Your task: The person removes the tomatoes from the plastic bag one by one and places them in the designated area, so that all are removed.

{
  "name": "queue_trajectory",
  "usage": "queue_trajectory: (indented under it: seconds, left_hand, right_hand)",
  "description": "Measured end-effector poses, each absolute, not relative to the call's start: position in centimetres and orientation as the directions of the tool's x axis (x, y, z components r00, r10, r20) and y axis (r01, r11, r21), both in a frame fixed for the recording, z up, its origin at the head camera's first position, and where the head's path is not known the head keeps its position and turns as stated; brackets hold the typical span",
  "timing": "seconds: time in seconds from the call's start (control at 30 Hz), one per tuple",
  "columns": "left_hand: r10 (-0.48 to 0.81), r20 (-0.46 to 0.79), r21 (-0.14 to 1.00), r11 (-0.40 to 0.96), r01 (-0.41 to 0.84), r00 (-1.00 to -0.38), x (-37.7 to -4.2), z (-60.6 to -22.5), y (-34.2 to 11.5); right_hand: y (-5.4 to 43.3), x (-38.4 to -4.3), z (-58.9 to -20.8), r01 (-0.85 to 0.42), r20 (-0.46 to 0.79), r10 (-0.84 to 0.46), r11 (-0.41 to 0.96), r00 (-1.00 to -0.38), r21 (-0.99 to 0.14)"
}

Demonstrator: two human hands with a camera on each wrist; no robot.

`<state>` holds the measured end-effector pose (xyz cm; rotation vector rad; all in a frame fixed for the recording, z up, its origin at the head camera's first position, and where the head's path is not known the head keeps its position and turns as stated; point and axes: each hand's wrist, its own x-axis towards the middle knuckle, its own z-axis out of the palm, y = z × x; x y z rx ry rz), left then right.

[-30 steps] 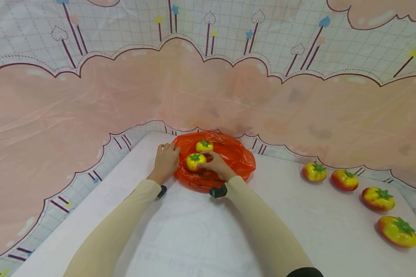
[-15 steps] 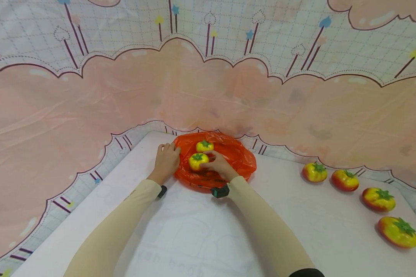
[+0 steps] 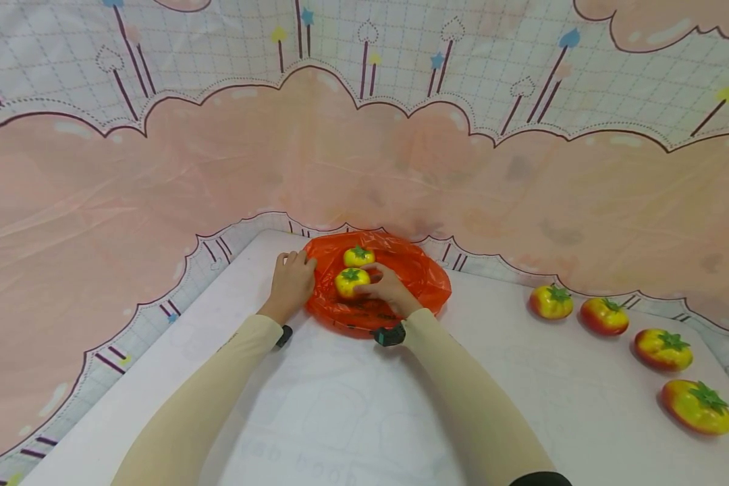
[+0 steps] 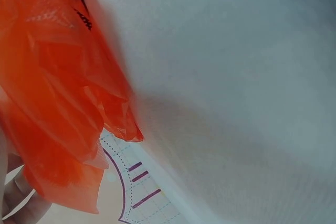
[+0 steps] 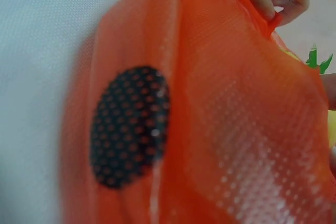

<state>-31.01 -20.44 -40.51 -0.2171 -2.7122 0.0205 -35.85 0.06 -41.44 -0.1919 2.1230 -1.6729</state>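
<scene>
An orange-red plastic bag (image 3: 410, 277) lies spread with its mouth opened at the back of the table. At its left edge, my left hand (image 3: 293, 278) pinches the rim between thumb and fingers; the right wrist view shows this pinch on the bag (image 5: 226, 77). My right hand (image 3: 390, 289) reaches over the bag and holds a yellow persimmon (image 3: 351, 282) with a green leafy top, thumb and fingers on its right side. Just behind it, a second persimmon (image 3: 358, 256) sits in the bag. In the left wrist view, the bag (image 4: 52, 93) hides most of the left fingers.
Several red-and-yellow persimmons (image 3: 604, 316) stand in a slanting row along the table's right side. The white tabletop (image 3: 316, 405) stretches in front of the bag. A patterned cloth (image 3: 364, 162) hangs behind the table.
My right hand has shifted slightly to the right with the persimmon, bringing it nearly in front of the second one. The left hand keeps its place on the bag's rim.
</scene>
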Motion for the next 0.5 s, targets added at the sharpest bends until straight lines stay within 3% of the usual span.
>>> queue_trajectory:
  seconds: [0.5]
  left_hand:
    - [0.148, 0.389, -0.034, 0.989, 0.146, -0.909, -31.11, -40.54, -20.44]
  right_hand:
    - [0.80, -36.17, -41.92, 0.268, -0.286, -0.374, 0.102, -0.882, -0.958]
